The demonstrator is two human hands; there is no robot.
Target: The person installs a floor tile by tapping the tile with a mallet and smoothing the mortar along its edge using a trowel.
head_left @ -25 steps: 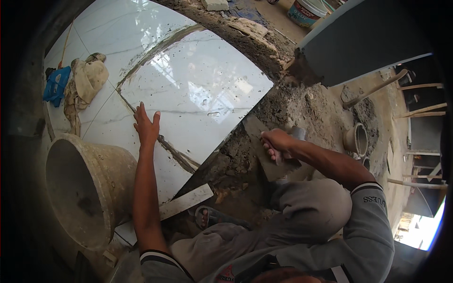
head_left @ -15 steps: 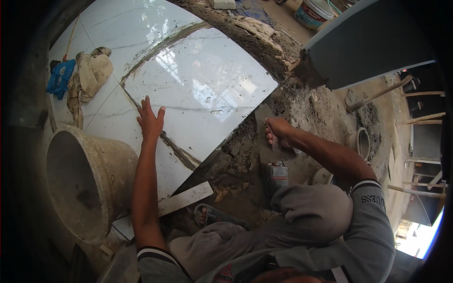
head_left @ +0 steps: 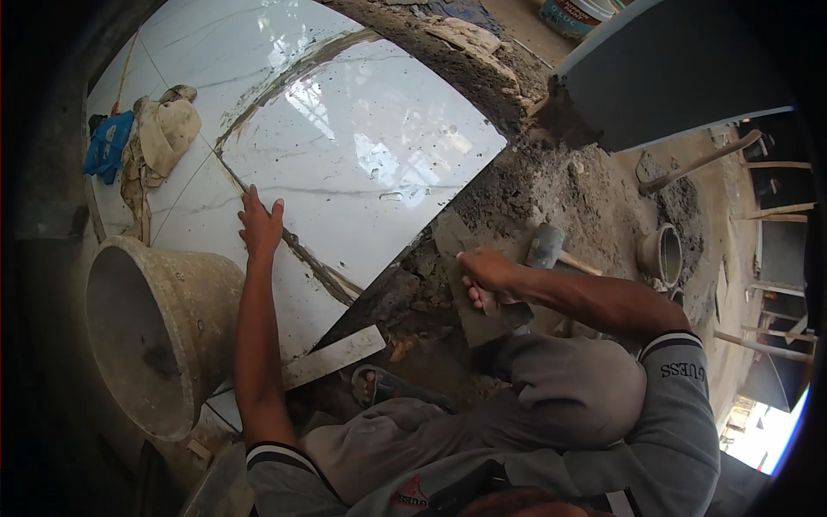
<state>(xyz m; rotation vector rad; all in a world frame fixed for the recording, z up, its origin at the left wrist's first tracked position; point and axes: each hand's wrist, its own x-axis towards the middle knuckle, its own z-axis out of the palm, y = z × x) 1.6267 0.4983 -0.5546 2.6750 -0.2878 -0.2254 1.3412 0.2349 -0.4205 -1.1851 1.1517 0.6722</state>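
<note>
My left hand [head_left: 261, 226] rests with spread fingers on the white marbled floor tiles [head_left: 405, 129], beside a joint smeared with grey mortar [head_left: 314, 263]. My right hand [head_left: 488, 274] is closed around the handle of a flat rectangular trowel [head_left: 451, 239], whose long grey blade lies low over the dirt beyond the tile edge. Most of the trowel's handle is hidden by my fingers. Just right of that hand, a rubber mallet [head_left: 544, 247] with a wooden handle lies on the rubble.
A large mortar-crusted bucket [head_left: 211, 302] lies tipped at left. Near it are a dirty rag [head_left: 172, 127] and a blue packet [head_left: 108, 146]. A pale strip [head_left: 336, 355] lies by my foot. At right are a dark panel [head_left: 663, 86], a wooden-handled tool [head_left: 702, 165] and a small bucket [head_left: 670, 254].
My right hand has moved left and toward me with the trowel, and the mallet has come into sight. The left hand has shifted slightly left and nearer along the joint.
</note>
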